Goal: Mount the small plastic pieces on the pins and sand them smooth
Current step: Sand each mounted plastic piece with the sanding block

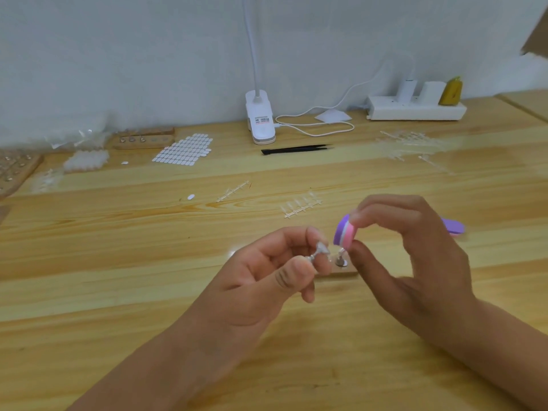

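Left hand (267,274): thumb and fingertips pinch a metal pin (315,256) bearing a small clear plastic piece (321,248), just above the table (118,292).
Right hand (415,256): thumb and forefinger pinch a purple-and-pink sanding block (344,234), its end close beside the piece.
Wooden base (341,272): between the hands, another pin (341,259) standing in it.
Farther back: clear plastic strips (301,204), black tweezers (296,149), white lamp clip (262,120).
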A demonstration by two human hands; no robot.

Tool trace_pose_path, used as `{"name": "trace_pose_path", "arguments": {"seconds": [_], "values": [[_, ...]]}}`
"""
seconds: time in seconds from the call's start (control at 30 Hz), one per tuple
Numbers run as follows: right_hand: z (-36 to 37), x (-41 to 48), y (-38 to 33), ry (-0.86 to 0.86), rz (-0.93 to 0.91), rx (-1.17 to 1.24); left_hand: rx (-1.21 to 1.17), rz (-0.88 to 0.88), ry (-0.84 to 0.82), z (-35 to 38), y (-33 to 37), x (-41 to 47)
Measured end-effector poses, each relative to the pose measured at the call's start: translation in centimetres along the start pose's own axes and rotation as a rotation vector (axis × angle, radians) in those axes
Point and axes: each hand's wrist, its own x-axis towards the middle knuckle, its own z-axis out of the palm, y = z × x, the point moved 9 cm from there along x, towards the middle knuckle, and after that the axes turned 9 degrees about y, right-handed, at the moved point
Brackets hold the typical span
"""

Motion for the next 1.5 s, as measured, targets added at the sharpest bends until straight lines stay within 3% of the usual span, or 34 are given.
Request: {"name": "trace_pose_path", "arguments": {"seconds": [0.13, 0.27, 0.43, 0.57, 0.73, 0.87, 1.33, 1.5], "values": [[0.2, -0.7, -2.0, -0.007, -0.121, 0.038, -0.054, -0.046, -0.016, 0.1, -0.6, 0.1], [0.2, -0.3, -0.2, -0.01, -0.07, -0.025, -0.139, -0.083, -0.031, -0.2, -0.9, 0.4], [0.6, -0.7, -2.0, -0.01, -0.184, -0.019, -0.188, -0.108, -0.058, 0.1, -1.6, 0.6], [0.2, -0.1, -0.6, 0.003, -0.111, -0.078, -0.169, -0.116, -0.043, -0.5, -1.7, 0.7], [0.5, -0.6, -2.8, -0.009, -0.211, -0.024, -0.161, -0.119, -0.035, -0.3, -2.2, 0.6], [0.2, 0.0, -0.9, 0.012, -0.143, -0.088, -0.177, -0.131, -0.01, -0.8, -2.1, 0.8], [0.7, -0.6, -2.5, 0.006, -0.221, -0.073, -0.127, -0.098, -0.02, -0.4, -1.9, 0.5], [0.2, 0.2, -0.5, 0.013, -0.13, -0.152, -0.135, -0.114, -0.001, -0.8, -1.9, 0.5]]}}
